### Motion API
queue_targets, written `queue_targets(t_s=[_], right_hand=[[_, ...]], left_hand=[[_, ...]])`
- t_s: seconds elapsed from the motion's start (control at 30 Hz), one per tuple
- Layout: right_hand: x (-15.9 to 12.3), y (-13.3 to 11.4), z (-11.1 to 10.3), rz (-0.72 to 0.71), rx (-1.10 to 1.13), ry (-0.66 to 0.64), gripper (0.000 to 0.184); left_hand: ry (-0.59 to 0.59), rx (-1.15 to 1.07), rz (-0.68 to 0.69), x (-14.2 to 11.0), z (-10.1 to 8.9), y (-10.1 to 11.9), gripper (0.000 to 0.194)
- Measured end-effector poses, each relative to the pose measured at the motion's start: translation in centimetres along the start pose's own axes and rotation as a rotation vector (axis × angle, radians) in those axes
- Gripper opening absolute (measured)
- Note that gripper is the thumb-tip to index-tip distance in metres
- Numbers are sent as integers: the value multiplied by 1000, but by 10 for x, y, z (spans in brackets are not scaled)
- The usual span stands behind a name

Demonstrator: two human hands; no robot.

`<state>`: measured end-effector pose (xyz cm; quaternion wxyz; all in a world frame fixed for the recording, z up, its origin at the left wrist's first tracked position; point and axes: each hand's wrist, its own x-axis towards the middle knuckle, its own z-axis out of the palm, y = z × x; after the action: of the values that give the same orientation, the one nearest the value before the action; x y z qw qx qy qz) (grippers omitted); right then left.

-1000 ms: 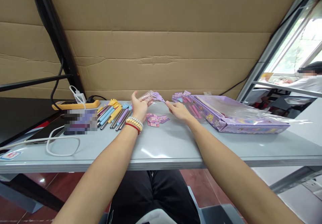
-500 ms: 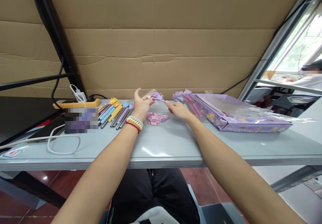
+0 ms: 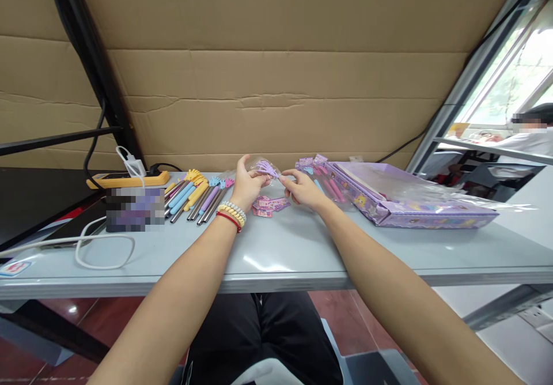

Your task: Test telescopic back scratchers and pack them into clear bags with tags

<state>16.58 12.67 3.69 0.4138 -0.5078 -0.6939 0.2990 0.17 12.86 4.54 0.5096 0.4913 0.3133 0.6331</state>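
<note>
Head view: the held piece (image 3: pixel 268 169) looks purple (slim prongs, fanned out).

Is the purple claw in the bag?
Partly in, it seems: the purple claw has prongs inside the clear bag, handle in the right hand.

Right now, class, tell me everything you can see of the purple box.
The purple box is shallow and lies flat on the right of the table. Its glossy sides, perhaps card or plastic, carry a print with yellow figures. Crinkled clear film lies over its top and trails off rightward. Pink-handled sticks in clear wrapping lie beside its left end. Neither the left hand nor the right hand touches it.
</note>
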Motion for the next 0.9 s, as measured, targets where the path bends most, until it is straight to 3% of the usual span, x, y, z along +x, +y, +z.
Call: queue_targets(t_s=[0.17, 0.4, 0.5, 0.57, 0.67, 0.7, 0.8, 0.9], right_hand=[[-1, -3, 0, -11, 284, -117, 61], [0, -6, -4, -57, 476, -136, 39], [1, -6, -4, -62, 487, -105, 38], [2, -6, -5, -64, 495, -87, 39], [2, -4, -5, -78, 498, -89, 40], [2, -4, -5, -84, 496, -99, 40], [0, -4, -5, -91, 488, -144, 43], [-2, -7, -3, -97, 484, -187, 45]], left_hand=[[-46, 80, 8, -2, 1, 1, 87], [-95, 159, 25, -2, 0, -2, 93], [-34, 138, 36, -2, 1, -2, 99], [91, 125, -14, -1, -1, 1, 88], [238, 95, -191, 2, -6, 7, 46], [236, 78, -247, 3, -7, 9, 41], [115, 15, -326, 5, -10, 11, 52], [-11, -38, -247, 3, -7, 9, 44]])
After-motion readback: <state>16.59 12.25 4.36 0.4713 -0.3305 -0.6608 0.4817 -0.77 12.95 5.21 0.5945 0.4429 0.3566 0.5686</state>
